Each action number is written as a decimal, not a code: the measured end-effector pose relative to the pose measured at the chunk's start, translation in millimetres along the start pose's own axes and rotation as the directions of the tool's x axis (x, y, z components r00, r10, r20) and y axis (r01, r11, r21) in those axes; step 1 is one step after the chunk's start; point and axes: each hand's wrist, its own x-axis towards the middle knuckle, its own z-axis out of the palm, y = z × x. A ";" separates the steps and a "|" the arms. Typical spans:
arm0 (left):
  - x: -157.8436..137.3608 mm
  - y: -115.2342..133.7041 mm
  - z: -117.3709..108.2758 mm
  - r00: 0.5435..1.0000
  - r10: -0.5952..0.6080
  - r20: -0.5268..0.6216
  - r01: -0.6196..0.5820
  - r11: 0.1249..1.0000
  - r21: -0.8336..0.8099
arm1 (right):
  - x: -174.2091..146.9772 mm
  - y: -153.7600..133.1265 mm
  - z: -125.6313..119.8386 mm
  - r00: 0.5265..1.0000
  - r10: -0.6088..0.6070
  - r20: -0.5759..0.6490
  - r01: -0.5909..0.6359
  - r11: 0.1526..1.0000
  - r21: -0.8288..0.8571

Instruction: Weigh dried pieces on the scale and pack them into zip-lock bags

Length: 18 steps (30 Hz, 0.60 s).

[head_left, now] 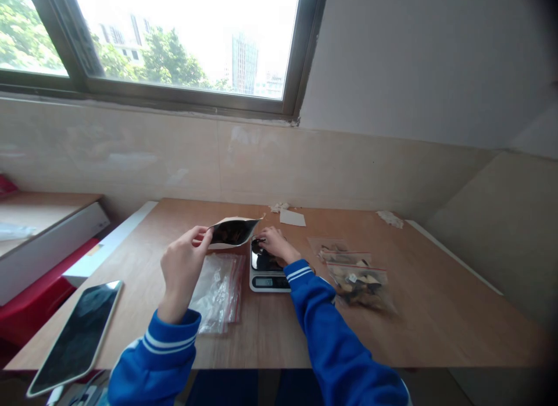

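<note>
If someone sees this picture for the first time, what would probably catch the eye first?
Probably the left hand holding an open, dark-lined pouch near the middle, with the right hand beside it over a scale. The bright window at upper left also draws attention. Next may come the filled clear bags right of the scale and the dark-screened device at lower left.

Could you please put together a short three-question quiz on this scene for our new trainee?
1. Which hand holds the open pouch?
2. True or false: in this view, the filled bags lie to the right of the scale.
3. Over which thing is the right hand? (a) clear bags (b) scale (c) dark-screened device

Key: 1. The left hand. 2. True. 3. (b)
</note>
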 end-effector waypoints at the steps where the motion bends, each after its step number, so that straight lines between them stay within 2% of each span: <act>1: 0.1 -1.0 0.2 1.000 0.004 -0.001 -0.004 1.000 0.004 | -4.5 -1.7 -2.6 1.000 0.004 -0.012 -0.004 1.000 0.007; 3: -0.4 -2.7 0.3 1.000 0.012 -0.006 -0.012 1.000 0.013 | -22.9 -10.9 -16.7 0.997 0.012 -0.076 -0.007 0.998 0.060; 6: -4.5 -2.9 -0.1 0.999 0.028 0.016 -0.028 0.999 0.026 | -60.4 -40.0 -54.1 0.982 -0.006 -0.189 0.053 0.968 0.245; 8: -9.4 -0.8 0.0 0.998 0.046 0.047 -0.048 0.998 0.031 | -79.0 -65.1 -78.4 0.986 -0.119 -0.120 0.158 0.899 0.409; 10: -15.3 2.1 1.0 0.996 0.052 0.070 -0.055 0.998 0.040 | -85.4 -87.3 -91.4 0.966 -0.242 -0.095 0.257 0.841 0.475; 12: -21.2 4.8 3.0 0.996 0.051 0.078 -0.055 0.997 0.053 | -79.3 -101.0 -89.3 0.950 -0.303 -0.074 0.305 0.853 0.423; 14: -26.3 6.5 5.5 0.996 0.056 0.074 -0.060 0.996 0.064 | -64.7 -104.5 -74.5 0.947 -0.321 0.021 0.298 0.899 0.321; 16: -30.4 7.6 7.6 0.995 0.072 0.066 -0.076 0.995 0.063 | -46.6 -100.6 -53.8 0.945 -0.290 0.154 0.253 0.942 0.221; 18: -33.6 8.6 9.1 0.993 0.092 0.069 -0.096 0.994 0.060 | -28.5 -94.4 -34.0 0.954 -0.225 0.197 0.195 0.967 0.161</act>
